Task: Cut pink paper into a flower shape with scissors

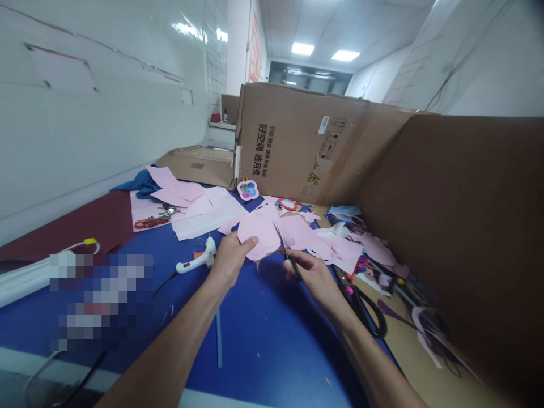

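My left hand [230, 255] pinches the left edge of a pink paper flower shape [260, 229], thumb on top. In my right hand [308, 271] is a pair of scissors [279, 233], its dark handle in the fingers and its blades at the right edge of the paper. More pink paper sheets [312, 238] lie just behind and to the right of the blades. A white glue gun [198, 259] rests on the blue table left of my left hand. Large black-handled shears [369, 309] lie right of my right wrist.
A big cardboard box [297, 147] walls off the back and right. Pink sheets [178, 192] and red-handled scissors [152, 222] lie at the back left. A flower-shaped tag [247, 190] leans near the box. Paper scraps [378, 255] clutter the right side; a blue strip [219, 338] lies in front.
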A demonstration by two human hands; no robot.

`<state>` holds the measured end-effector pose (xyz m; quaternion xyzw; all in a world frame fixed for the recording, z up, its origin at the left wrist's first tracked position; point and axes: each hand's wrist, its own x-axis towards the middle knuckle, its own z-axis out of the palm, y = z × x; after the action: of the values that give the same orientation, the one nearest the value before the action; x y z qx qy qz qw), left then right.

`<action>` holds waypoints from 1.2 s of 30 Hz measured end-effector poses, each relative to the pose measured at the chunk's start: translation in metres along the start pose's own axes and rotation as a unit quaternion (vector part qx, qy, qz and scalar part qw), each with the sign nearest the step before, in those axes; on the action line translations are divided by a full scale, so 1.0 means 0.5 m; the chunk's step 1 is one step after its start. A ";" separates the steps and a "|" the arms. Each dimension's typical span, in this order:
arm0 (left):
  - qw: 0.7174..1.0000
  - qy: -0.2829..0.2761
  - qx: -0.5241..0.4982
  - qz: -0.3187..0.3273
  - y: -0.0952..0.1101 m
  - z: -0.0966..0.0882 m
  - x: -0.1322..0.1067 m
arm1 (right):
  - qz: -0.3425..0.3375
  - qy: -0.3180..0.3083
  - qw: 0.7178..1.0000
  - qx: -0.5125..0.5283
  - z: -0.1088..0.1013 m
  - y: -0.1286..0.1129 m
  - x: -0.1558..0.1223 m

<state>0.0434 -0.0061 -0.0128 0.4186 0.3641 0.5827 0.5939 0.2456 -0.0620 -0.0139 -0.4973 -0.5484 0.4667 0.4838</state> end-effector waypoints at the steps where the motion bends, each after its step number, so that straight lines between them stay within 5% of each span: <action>1: 1.000 0.002 0.001 0.002 0.000 0.000 0.000 | 0.001 -0.002 1.000 0.002 0.000 0.000 0.000; 36: 1.000 -0.003 0.013 0.001 -0.013 -0.005 0.007 | -0.004 0.000 0.999 -0.037 -0.006 0.010 0.002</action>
<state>0.0441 -0.0020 -0.0197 0.4283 0.3701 0.5769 0.5889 0.2490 -0.0605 -0.0183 -0.5128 -0.5673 0.4437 0.4673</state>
